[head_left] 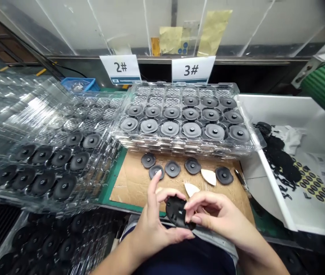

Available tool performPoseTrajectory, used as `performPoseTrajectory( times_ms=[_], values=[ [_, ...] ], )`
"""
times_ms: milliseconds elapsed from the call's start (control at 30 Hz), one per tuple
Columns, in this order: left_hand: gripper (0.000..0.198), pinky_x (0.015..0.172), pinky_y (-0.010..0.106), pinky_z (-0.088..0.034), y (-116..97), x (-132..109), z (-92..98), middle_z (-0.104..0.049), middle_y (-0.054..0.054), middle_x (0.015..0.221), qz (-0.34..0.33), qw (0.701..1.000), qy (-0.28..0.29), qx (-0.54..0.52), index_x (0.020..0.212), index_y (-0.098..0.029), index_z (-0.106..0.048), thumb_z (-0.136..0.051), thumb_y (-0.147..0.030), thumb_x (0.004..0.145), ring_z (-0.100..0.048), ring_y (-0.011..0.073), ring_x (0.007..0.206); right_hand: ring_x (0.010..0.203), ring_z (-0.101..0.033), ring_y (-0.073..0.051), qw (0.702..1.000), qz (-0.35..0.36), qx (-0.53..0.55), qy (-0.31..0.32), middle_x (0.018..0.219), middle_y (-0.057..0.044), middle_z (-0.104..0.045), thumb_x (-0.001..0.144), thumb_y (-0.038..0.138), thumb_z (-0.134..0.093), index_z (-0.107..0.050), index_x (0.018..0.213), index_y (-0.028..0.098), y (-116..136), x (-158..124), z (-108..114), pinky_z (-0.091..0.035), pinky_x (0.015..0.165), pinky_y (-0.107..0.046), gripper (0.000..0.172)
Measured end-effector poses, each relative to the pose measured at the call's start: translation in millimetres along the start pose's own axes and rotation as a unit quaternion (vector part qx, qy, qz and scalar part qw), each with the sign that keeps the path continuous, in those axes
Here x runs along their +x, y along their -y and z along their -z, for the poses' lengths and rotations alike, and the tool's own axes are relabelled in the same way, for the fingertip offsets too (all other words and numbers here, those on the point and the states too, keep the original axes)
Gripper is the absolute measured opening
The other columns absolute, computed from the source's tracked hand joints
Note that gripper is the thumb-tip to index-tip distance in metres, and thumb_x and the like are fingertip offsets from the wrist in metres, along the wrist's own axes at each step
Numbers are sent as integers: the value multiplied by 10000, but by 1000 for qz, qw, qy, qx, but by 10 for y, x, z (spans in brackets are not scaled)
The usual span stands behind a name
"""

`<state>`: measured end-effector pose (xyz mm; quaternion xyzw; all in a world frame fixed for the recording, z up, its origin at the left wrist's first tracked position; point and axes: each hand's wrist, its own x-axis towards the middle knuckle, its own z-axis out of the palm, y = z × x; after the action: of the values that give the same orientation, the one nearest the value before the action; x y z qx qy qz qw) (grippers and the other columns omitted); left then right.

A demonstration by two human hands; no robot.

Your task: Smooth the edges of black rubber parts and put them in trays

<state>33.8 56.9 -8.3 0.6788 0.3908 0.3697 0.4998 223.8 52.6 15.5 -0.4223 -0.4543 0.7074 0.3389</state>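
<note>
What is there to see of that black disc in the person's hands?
The disc is roundish, like dark plastic, its visible face uneven, with a pale spot, perhaps a hole. It is held tilted near the cardboard, between thumb and fingers of the left hand; the right hand touches and partly hides it.

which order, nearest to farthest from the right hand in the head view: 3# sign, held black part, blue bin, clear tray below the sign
From the right hand:
1. Black part: touching it, on its left.
2. Clear tray: ahead.
3. 3# sign: behind the tray.
4. Blue bin: far left, toward the back.
</note>
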Motion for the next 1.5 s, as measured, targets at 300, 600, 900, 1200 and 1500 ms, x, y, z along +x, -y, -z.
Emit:
performPoseTrajectory(
  times_ms=[300, 600, 900, 1200, 1500],
  values=[
    [235, 796, 270, -471, 15, -239, 311, -694, 66, 943, 218, 974, -53, -26, 942, -151, -673, -624, -264, 742, -621, 176, 868, 586, -535, -112, 973, -75, 181, -125, 640, 34, -556, 565, 325, -788, -564, 711, 227, -667, 310, -278, -464, 563, -211, 284],
    [201, 650, 324, -518, 325, -2114, 1354, -641, 9, 783, 434, 847, -282, 115, 836, -121, -603, -530, -307, 822, -611, 130, 686, 690, -654, -184, 975, -81, -183, 101, 870, -46, -707, 650, 498, -649, -688, 890, 211, -1414, 754, -846, -532, 612, -219, 376],
    [300, 826, 441, -470, 931, -3910, 2074, -547, 81, 1160, 508, 646, -467, 325, 1096, -171, -531, -511, -308, 830, -551, 219, 995, 424, -548, -161, 946, -100, -295, 91, 718, -29, -691, 696, 546, -527, -629, 938, 194, -1518, 897, -733, -425, 387, -266, 438],
    [276, 909, 499, -407, 1301, -4168, 1684, -546, 91, 1186, 409, 615, -522, 426, 1058, -159, -555, -508, -305, 829, -509, 243, 1089, 333, -459, -105, 938, -76, -328, 79, 708, -16, -656, 755, 508, -448, -598, 958, 192, -1386, 850, -878, -348, 322, -228, 405],
    [307, 798, 287, -509, 1357, -2557, 947, -704, 11, 1025, 52, 906, -278, 316, 1011, -318, -659, -440, -230, 814, -652, 186, 915, 306, -467, -63, 906, 9, -411, 99, 634, 7, -676, 790, 163, -385, -652, 887, 144, -1139, 888, -1011, -336, 297, -146, 286]
  ],
)
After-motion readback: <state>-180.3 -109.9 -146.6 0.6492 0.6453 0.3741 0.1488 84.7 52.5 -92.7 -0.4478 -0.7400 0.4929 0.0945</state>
